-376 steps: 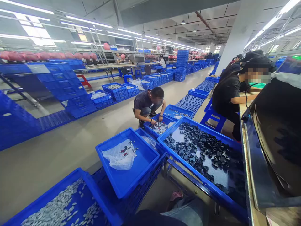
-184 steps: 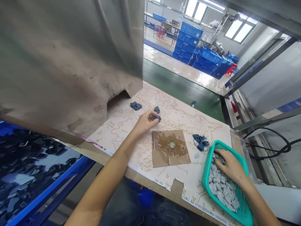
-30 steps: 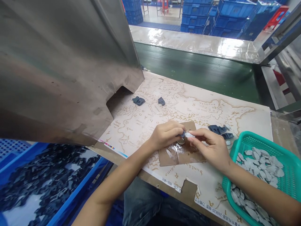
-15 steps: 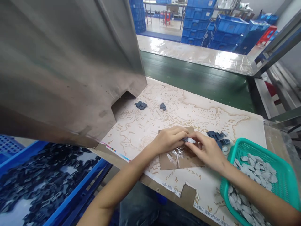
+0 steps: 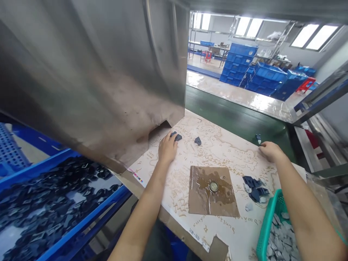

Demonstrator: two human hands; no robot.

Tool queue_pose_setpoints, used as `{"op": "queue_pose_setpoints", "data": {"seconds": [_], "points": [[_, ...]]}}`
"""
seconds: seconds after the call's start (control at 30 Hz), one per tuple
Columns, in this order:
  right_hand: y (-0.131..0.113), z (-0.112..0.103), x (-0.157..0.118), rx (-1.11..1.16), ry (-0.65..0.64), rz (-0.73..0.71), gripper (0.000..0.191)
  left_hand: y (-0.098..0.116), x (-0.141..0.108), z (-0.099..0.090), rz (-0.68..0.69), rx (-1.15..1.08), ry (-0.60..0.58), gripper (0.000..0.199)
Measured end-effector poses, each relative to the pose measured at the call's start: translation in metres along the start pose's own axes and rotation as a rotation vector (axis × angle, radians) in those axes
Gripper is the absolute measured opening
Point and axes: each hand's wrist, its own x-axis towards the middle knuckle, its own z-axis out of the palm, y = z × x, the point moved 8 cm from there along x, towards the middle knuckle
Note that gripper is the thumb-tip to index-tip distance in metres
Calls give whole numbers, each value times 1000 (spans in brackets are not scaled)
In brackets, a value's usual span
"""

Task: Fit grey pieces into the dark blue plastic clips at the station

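My left hand [image 5: 167,148] reaches to the far left of the map-printed sheet [image 5: 174,181], its fingers on a dark grey piece [image 5: 178,137]. Another dark piece [image 5: 198,141] lies to its right. My right hand [image 5: 269,150] is at the edge of the green belt [image 5: 223,112], fingers curled together; whether it holds anything is hidden. Just beyond its fingertips is a small dark piece with a pale part [image 5: 258,138]. A cardboard square [image 5: 198,195] bearing a round metal disc [image 5: 213,186] lies in the middle. Several dark pieces [image 5: 255,194] and pale pieces lie right of it.
A green basket [image 5: 261,237] of pale pieces stands at the near right, under my right forearm. At the left is a blue crate [image 5: 89,217] full of dark pieces. A large metal panel [image 5: 108,79] rises at the left. Stacked blue bins [image 5: 239,61] stand beyond the belt.
My hands have parted from over the cardboard: the left moved to the dark piece at the far left, the right out to the belt. A dark piece now shows on the belt, and the disc is uncovered.
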Motion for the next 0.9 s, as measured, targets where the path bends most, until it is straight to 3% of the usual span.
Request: {"op": "queue_pose_setpoints", "data": {"seconds": [0.13,0.3,0.4,0.5,0.63,0.73,0.9], "points": [[1,-23,-28,-5,38,-71,23,0,-1,-6,-62,-16,48,29],[-8,-68,-129,-90,54,-103,28,-6,-6,-17,-131,-48,72,25],[3,-61,-194,-185,-142,-52,33,-10,-9,-19,-143,-49,70,26],[14,-38,-235,-237,-318,-109,35,-10,-10,-17,-107,-89,50,21],[23,-19,-239,-345,-316,-149,41,-8,-9,-11,-74,-131,-27,12],[17,-11,-230,-369,-370,-227,32,-5,-10,-12,-76,-136,-38,9],[11,-13,-225,-367,-430,-337,23,-8,-11,-26,-182,-322,163,19]]}}
